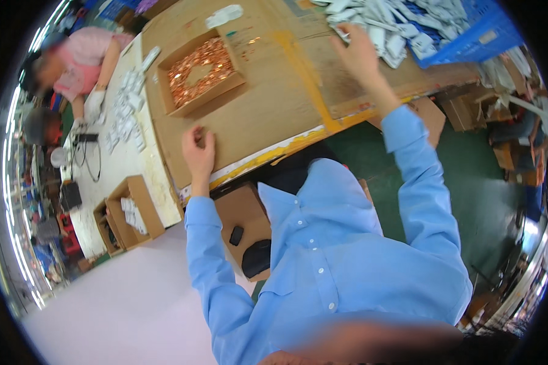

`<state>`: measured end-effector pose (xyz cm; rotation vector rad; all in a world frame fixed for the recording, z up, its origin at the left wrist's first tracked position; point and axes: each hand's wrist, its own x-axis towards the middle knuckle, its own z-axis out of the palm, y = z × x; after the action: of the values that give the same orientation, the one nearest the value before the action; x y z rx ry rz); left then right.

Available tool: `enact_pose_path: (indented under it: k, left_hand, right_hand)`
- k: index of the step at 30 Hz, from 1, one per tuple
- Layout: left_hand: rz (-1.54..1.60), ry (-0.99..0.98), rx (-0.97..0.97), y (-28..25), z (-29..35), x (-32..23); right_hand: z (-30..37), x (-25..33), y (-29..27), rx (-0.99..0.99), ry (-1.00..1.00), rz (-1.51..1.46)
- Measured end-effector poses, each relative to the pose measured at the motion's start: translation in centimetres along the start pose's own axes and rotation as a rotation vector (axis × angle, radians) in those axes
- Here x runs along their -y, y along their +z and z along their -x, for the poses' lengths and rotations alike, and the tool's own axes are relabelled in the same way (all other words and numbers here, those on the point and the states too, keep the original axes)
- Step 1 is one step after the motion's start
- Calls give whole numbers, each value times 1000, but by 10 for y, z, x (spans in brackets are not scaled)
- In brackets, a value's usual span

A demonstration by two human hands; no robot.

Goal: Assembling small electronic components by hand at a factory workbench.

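Note:
My left hand (199, 152) is over the near edge of the brown worktable (268, 112), its fingers curled together; whatever they hold, if anything, is hidden. In front of it stands an open cardboard box (234, 80) filled with small copper-coloured metal pieces (210, 56). My right hand (360, 56) reaches to the far right, thumb and forefinger around a white plastic piece (345, 36) at the edge of a pile. That pile of grey-white plastic parts (394, 47) spreads over the table and into a blue plastic crate (484, 42) lying tilted.
A white table (155, 176) adjoins on the left, bearing rows of white parts (126, 109) and a divided cardboard box (141, 201). Across it a person in pink (82, 64) works with white gloves. Below the table edge, a carton (240, 210) holds dark items.

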<state>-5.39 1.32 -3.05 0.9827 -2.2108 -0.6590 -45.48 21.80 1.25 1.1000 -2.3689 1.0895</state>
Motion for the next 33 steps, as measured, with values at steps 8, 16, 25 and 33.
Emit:
enact_pose_path:
  k: [8,16,25,33]
  left_hand:
    - [-57,112,-2,0,1,-11]
    - [54,77,0,-4,-5,-12]
    - [170,27,72,-10,-1,-13]
    - [338,-270,-130,-4,-2,-2]
  right_hand:
    - [-88,-45,25,330,-237,662]
    - [-107,-16,24,-87,-519,538]
    - [46,205,88,352,-763,-346]
    - [42,252,122,417,-785,-366]
